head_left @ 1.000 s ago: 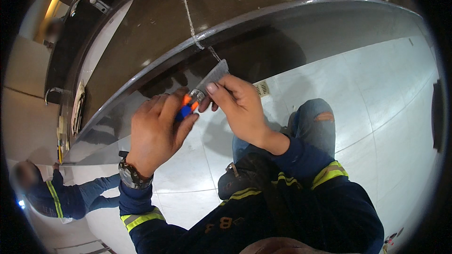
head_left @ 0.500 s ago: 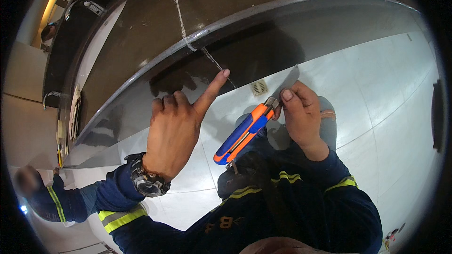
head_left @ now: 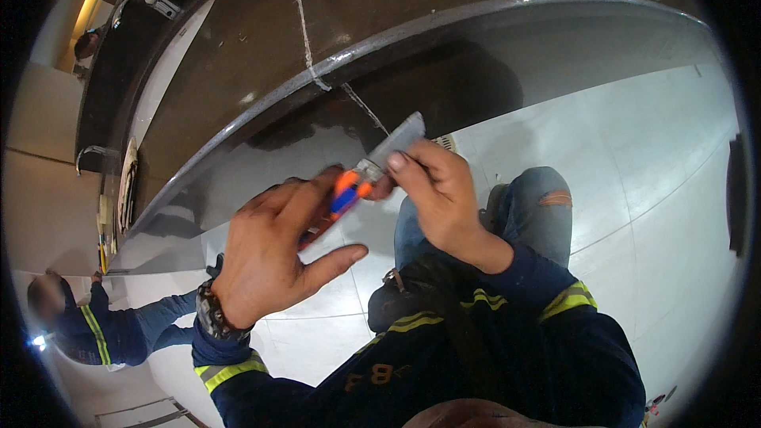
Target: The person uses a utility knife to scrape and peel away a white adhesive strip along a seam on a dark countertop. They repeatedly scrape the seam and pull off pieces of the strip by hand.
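An orange and blue utility knife [head_left: 346, 194] is tilted between my two hands, its broad grey blade out toward the upper right. My right hand [head_left: 444, 198] pinches the blade close to the knife's metal head, thumb on top. My left hand [head_left: 273, 242] is over the handle, fingers curled round it and thumb held away; the handle's lower end is mostly hidden. Just beyond the blade tip, a dark glossy counter front [head_left: 444, 83] carries a whitish seam line [head_left: 365, 107]. The blade appears apart from the seam, though depth is hard to judge.
The dark countertop [head_left: 238, 55] with a rounded edge curves across the top. A floor drain [head_left: 448, 143] lies partly behind my right hand on white tiles [head_left: 634, 182]. A co-worker [head_left: 111, 325] in a striped dark jacket is at the lower left. My jeans-covered knee [head_left: 539, 206] is below the counter.
My left hand has drawn its pointing finger back from the seam and closed round the knife handle. My right hand has moved left with the knife, bringing the blade near the seam.
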`<state>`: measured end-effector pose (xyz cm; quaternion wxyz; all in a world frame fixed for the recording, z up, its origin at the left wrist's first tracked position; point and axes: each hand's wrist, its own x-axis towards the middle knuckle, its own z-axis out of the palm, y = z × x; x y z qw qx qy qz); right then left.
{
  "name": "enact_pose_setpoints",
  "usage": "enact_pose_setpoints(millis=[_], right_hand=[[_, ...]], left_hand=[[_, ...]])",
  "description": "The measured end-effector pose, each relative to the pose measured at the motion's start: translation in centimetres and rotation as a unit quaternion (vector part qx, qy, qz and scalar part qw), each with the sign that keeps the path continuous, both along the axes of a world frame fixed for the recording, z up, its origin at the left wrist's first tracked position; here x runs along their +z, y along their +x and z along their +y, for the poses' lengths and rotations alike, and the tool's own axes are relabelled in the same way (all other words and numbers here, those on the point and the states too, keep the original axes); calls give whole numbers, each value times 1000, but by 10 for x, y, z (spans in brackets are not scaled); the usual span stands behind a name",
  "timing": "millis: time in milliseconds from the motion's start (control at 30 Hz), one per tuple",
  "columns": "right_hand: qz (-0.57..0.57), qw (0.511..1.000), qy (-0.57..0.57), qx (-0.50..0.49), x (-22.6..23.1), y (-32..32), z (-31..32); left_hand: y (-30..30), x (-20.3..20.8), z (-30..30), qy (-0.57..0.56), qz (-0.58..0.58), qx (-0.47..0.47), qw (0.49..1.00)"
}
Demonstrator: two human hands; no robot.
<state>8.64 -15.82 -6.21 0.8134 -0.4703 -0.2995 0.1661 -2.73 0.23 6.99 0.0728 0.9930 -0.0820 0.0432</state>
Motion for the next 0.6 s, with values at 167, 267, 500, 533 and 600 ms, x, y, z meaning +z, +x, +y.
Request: enact_pose_setpoints(millis=[167, 267, 500, 533, 600], right_hand=[[19, 996, 76, 37, 26, -2, 37], [-5, 995, 79, 57, 25, -1, 41], [-22, 997, 67, 43, 30, 0, 39], [-36, 997, 59, 35, 29, 1, 39], [-47, 997, 50, 22, 29, 0, 41]], left_hand=[[-12, -5, 11, 130, -76, 102, 983], [-14, -7, 15, 119, -94, 100, 983], [-14, -2, 6, 149, -98, 117, 977], [-14, -3, 5, 150, -104, 118, 976], [-16, -3, 5, 160, -97, 125, 974]])
